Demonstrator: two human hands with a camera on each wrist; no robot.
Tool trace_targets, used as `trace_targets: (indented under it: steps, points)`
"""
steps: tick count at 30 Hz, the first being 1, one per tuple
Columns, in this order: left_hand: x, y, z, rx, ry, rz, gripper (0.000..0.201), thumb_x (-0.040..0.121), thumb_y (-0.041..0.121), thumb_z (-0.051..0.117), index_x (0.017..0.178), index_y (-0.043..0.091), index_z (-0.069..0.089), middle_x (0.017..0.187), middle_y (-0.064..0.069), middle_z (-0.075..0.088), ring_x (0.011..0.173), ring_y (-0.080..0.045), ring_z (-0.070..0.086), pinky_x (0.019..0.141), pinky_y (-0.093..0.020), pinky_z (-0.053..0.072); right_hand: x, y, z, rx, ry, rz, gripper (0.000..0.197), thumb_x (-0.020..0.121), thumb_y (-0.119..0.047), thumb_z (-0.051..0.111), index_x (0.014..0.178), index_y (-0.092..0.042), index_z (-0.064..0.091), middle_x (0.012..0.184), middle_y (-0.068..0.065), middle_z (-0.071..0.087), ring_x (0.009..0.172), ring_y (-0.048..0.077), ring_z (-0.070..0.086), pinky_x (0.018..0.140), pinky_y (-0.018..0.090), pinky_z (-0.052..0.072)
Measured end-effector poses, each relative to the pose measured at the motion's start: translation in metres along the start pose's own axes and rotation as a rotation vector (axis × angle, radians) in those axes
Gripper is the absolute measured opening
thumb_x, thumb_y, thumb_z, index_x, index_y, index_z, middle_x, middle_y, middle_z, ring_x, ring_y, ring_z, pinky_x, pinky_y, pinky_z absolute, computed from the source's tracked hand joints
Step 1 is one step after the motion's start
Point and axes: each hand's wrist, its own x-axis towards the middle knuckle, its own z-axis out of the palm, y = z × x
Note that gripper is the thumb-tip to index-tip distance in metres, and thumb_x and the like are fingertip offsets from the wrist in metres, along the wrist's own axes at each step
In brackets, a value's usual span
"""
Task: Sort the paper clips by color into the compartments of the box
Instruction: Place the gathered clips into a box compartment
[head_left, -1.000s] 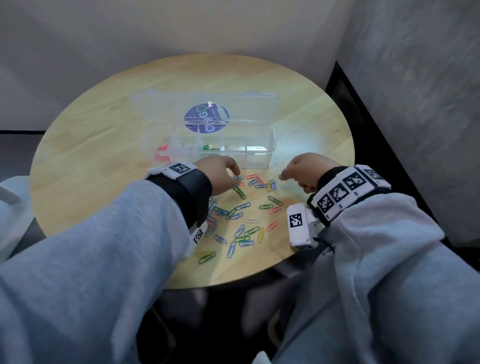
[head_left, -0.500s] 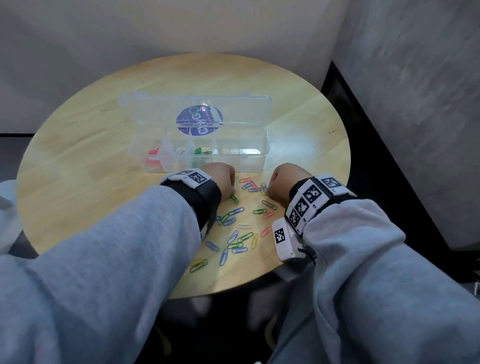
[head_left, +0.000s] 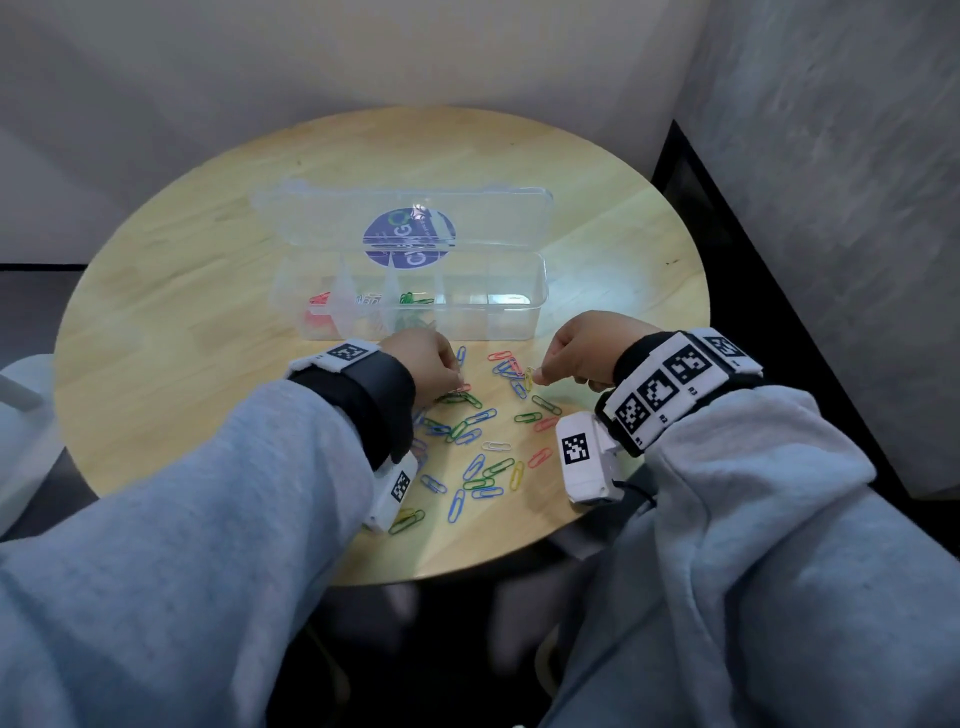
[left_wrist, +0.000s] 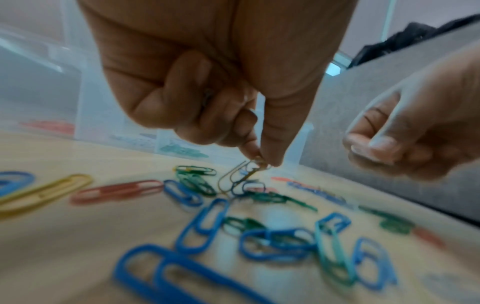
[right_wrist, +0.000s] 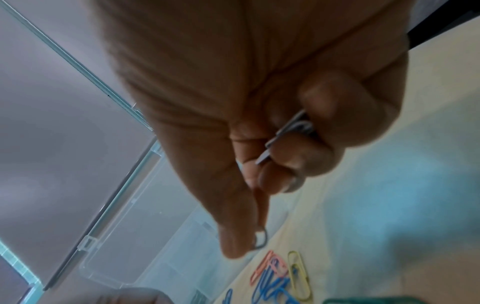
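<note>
A clear compartment box (head_left: 514, 332) stands open on the round table, lid tipped back. Its left compartments hold red clips (head_left: 318, 300), white clips (head_left: 368, 299) and green clips (head_left: 414, 298). Loose paper clips (head_left: 480, 447) in several colours lie between my hands. My left hand (head_left: 457, 382) (left_wrist: 262, 159) pinches a yellowish clip (left_wrist: 235, 176) between thumb and forefinger, lifting one end off the pile. My right hand (head_left: 540, 375) (right_wrist: 255, 234) pinches a pale clip (right_wrist: 261, 240) at its fingertips. More pale clips (right_wrist: 293, 131) are tucked in its curled fingers.
The two right-hand compartments (head_left: 488, 301) look bare. The wooden table (head_left: 171, 332) ends in a curved near edge just behind the pile. Walls stand close at the back and right. A dark gap (head_left: 691, 171) runs along the right wall.
My left fingertips have dropped into the top of the pile and pinched a clip. The right hand moved in toward the pile and now hovers a little above it.
</note>
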Motion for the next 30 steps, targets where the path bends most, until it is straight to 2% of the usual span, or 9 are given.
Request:
trace_targets:
  steps: [5, 10, 14, 17, 20, 22, 25, 28, 30]
  points:
    - [-0.014, -0.012, -0.015, -0.327, -0.044, -0.020, 0.011, 0.086, 0.021, 0.061, 0.075, 0.018, 0.058, 0.062, 0.003, 0.047, 0.051, -0.012, 0.039, 0.047, -0.019, 0.029, -0.001, -0.004, 0.003, 0.083, -0.046, -0.008, 0.024, 0.080, -0.023, 0.071, 0.067, -0.014, 0.053, 0.063, 0.002, 0.052, 0.052, 0.016, 0.043, 0.052, 0.023, 0.036]
    - [-0.030, -0.026, -0.027, -0.750, -0.063, -0.115, 0.022, 0.088, 0.011, 0.054, 0.068, 0.018, 0.048, 0.061, 0.001, 0.037, 0.050, -0.012, 0.029, 0.039, -0.014, 0.020, 0.002, -0.012, 0.021, 0.323, -0.193, -0.038, 0.024, 0.081, 0.002, 0.056, 0.064, -0.011, 0.047, 0.072, 0.014, 0.057, 0.051, 0.019, 0.043, 0.049, 0.026, 0.035]
    - [-0.041, -0.036, -0.030, -0.999, -0.053, -0.174, 0.021, 0.088, 0.009, 0.048, 0.069, 0.015, 0.047, 0.063, 0.000, 0.040, 0.049, -0.011, 0.032, 0.035, -0.014, 0.020, 0.000, -0.018, 0.029, 0.426, -0.216, -0.009, 0.017, 0.088, 0.003, 0.045, 0.080, -0.008, 0.054, 0.064, 0.007, 0.048, 0.043, 0.012, 0.043, 0.041, 0.019, 0.040]
    - [-0.047, -0.045, -0.031, -1.151, -0.047, -0.209, 0.021, 0.088, 0.010, 0.047, 0.068, 0.015, 0.047, 0.062, 0.000, 0.048, 0.039, -0.006, 0.040, 0.034, -0.013, 0.024, -0.004, -0.025, 0.033, 0.296, -0.258, 0.022, 0.014, 0.089, 0.000, 0.045, 0.080, -0.003, 0.055, 0.064, 0.009, 0.048, 0.049, 0.017, 0.042, 0.044, 0.022, 0.039]
    - [-0.049, -0.052, -0.032, -1.265, -0.036, -0.241, 0.020, 0.087, 0.010, 0.046, 0.068, 0.016, 0.048, 0.055, 0.001, 0.057, 0.036, -0.006, 0.044, 0.033, -0.011, 0.026, -0.006, -0.027, 0.037, 0.073, -0.284, -0.052, 0.012, 0.082, -0.002, 0.045, 0.076, -0.003, 0.055, 0.071, 0.016, 0.057, 0.057, 0.026, 0.046, 0.052, 0.028, 0.039]
    - [-0.050, -0.056, -0.032, -1.295, -0.029, -0.262, 0.019, 0.087, 0.010, 0.046, 0.069, 0.015, 0.048, 0.052, 0.001, 0.060, 0.035, -0.006, 0.044, 0.032, -0.011, 0.027, -0.008, -0.028, 0.037, 0.010, -0.259, -0.104, 0.006, 0.079, -0.007, 0.051, 0.074, -0.010, 0.053, 0.069, 0.009, 0.060, 0.054, 0.021, 0.046, 0.054, 0.028, 0.039]
    - [-0.052, -0.058, -0.032, -1.297, -0.027, -0.284, 0.019, 0.087, 0.010, 0.046, 0.068, 0.015, 0.047, 0.049, 0.002, 0.058, 0.034, -0.006, 0.043, 0.032, -0.010, 0.026, -0.012, -0.029, 0.039, -0.118, -0.216, -0.156, 0.016, 0.078, -0.016, 0.064, 0.070, -0.019, 0.050, 0.062, -0.005, 0.051, 0.053, 0.011, 0.043, 0.052, 0.024, 0.037]
    - [-0.054, -0.058, -0.033, -1.293, -0.029, -0.278, 0.022, 0.087, 0.009, 0.046, 0.066, 0.015, 0.046, 0.047, 0.003, 0.055, 0.034, -0.005, 0.042, 0.032, -0.010, 0.025, -0.015, -0.032, 0.049, -0.282, -0.145, -0.199, 0.008, 0.077, -0.024, 0.066, 0.082, -0.022, 0.060, 0.065, -0.009, 0.052, 0.058, 0.011, 0.047, 0.059, 0.024, 0.042]
    - [-0.055, -0.058, -0.034, -1.299, -0.022, -0.259, 0.022, 0.087, 0.007, 0.046, 0.068, 0.015, 0.048, 0.047, 0.003, 0.055, 0.034, -0.004, 0.043, 0.032, -0.010, 0.025, -0.016, -0.035, 0.054, -0.333, -0.119, -0.209, 0.014, 0.078, -0.025, 0.067, 0.091, -0.021, 0.063, 0.067, -0.010, 0.052, 0.056, 0.008, 0.047, 0.056, 0.021, 0.042]
